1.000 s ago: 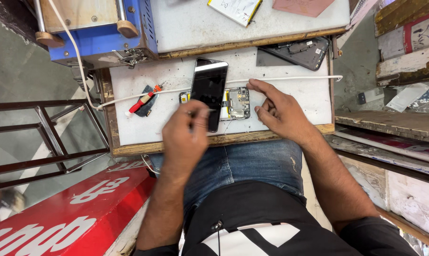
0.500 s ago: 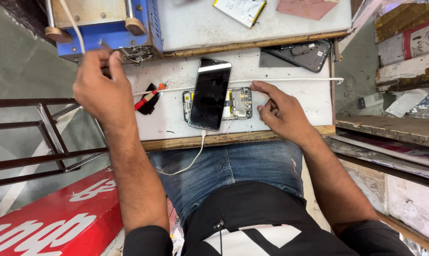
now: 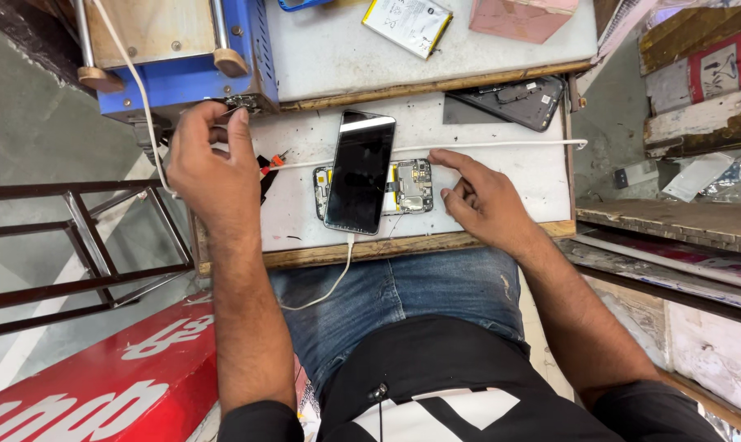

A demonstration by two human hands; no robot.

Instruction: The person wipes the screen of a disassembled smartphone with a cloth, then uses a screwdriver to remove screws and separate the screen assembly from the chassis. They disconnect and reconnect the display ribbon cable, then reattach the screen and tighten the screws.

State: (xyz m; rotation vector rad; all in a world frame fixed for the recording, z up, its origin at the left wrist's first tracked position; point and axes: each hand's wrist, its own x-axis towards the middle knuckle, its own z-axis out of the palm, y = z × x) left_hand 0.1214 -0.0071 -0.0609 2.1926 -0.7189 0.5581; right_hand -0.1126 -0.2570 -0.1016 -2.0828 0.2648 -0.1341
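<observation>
White, wood-edged worktop [image 3: 501, 205] sits across the seated person's lap. At its centre a black-screened phone [image 3: 360, 170] lies flat over an opened phone chassis [image 3: 411, 185] with circuitry exposed; a white cable [image 3: 329, 282] runs from the phone's near end. Right hand [image 3: 485, 200] rests just right of the chassis, fingers loosely spread, holding nothing. Left hand [image 3: 211, 164] reaches far left toward the blue machine [image 3: 182, 74], fingers pinched on something small (cannot tell what).

tabletop [image 3: 501, 184]: white, wood-edged, scuffed | opened phone body [image 3: 411, 187], circuitry up | black screen panel [image 3: 360, 172] across it | white cable [image 3: 509, 145] | dark back cover [image 3: 509, 102], far right | red-handled tool [image 3: 270, 166], left edge
</observation>
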